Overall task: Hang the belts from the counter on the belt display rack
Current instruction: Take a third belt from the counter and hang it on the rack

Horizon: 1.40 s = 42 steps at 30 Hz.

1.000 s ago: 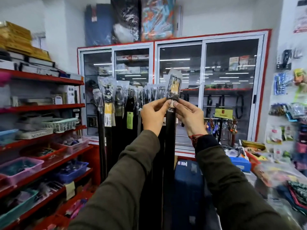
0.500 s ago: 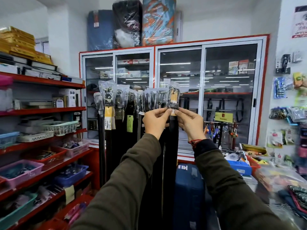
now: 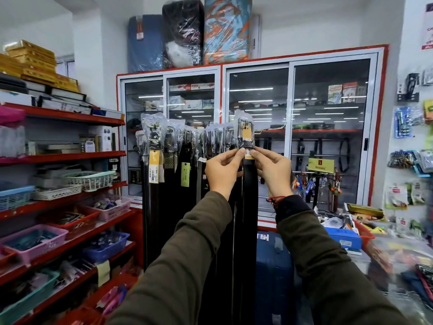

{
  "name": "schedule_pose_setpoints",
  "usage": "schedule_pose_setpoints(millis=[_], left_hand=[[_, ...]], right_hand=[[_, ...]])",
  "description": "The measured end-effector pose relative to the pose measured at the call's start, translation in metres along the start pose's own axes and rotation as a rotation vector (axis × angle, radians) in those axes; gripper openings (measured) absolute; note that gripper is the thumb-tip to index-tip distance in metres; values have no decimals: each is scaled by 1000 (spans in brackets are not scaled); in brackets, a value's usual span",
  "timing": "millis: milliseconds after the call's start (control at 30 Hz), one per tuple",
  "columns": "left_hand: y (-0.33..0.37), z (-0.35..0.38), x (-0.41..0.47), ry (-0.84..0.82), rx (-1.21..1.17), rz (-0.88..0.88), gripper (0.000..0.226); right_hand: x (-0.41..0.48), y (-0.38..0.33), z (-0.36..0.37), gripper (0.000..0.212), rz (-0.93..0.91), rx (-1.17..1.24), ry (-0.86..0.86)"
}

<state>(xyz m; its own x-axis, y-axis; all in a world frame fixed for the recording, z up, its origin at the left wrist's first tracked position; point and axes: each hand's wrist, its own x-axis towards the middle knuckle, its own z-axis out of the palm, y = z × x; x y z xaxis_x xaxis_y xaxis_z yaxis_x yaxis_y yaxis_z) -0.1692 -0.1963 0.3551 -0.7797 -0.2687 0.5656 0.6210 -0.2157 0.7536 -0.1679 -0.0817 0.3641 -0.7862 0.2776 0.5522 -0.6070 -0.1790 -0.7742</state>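
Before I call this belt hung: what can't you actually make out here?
Head view only:
- Rack hook or rail: hidden behind the plastic-wrapped buckles, so whether the held belt is hooked cannot be told.
- Its lower end: hidden by both sleeves.
- Tag print between left hand and right hand: too small.
- Counter at right: motion-blurred, remaining belts unclear.

black belt (image 3: 249, 184) hanging upright, buckle plastic-wrapped.
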Motion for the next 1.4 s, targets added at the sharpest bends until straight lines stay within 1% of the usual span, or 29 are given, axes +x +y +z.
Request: schedule_pose_setpoints(millis=[167,233,267,300,367,433,500,567,600,667,733,800,900,1000,1067,1133,1200,1300,1400], left_hand=[[-9,-8,1,-2,-24,-93,29],[-9,-12,2,-11,24,-63,32],[-8,-14,2,-15,88,-19,34],[-6,-16,2,-20,176,36,36],[-3,-19,2,-27,382,176,40],[0,-21,3,-50,611,365,47],[2,-23,8,-103,838,562,60],[2,-27,19,-171,1107,737,68],[1,-29,24,-207,1238,792,70],[-3,-32,35,-257,1417,818,71],[-7,-36,44,-269,1495,784,70],[-12,-40,53,-271,1522,741,70],[-18,-44,60,-279,1515,714,71],[-20,-45,59,-277,1508,724,71],[-20,-49,55,-265,1520,755,70],[-18,-60,50,-210,1523,818,69],[-12,-76,46,-120,1491,868,68],[3,-109,44,15,1476,926,68],[21,-149,48,107,1473,943,67]], right_hand=[[2,12,1,30,66,-51,-19],[3,17,1,33,48,-68,-51],[3,19,1,34,11,-101,-64],[3,21,2,37,-57,-171,-68],[3,26,2,45,-264,-370,-64],[4,30,1,52,-495,-563,-88],[8,32,-1,57,-655,-813,-113],[15,36,-2,58,-735,-1050,-114],[19,38,-3,59,-762,-1136,-114],[27,40,-3,61,-780,-1257,-140],[37,43,1,64,-760,-1323,-191],[45,47,6,66,-736,-1346,-240],[52,54,11,66,-715,-1319,-269],[49,60,12,65,-706,-1251,-268],[42,65,14,65,-709,-1193,-231],[31,70,19,64,-749,-1116,-139],[20,73,27,62,-826,-1024,-74],[4,74,53,61,-934,-912,-127],[-8,70,92,63,-977,-883,-213]])
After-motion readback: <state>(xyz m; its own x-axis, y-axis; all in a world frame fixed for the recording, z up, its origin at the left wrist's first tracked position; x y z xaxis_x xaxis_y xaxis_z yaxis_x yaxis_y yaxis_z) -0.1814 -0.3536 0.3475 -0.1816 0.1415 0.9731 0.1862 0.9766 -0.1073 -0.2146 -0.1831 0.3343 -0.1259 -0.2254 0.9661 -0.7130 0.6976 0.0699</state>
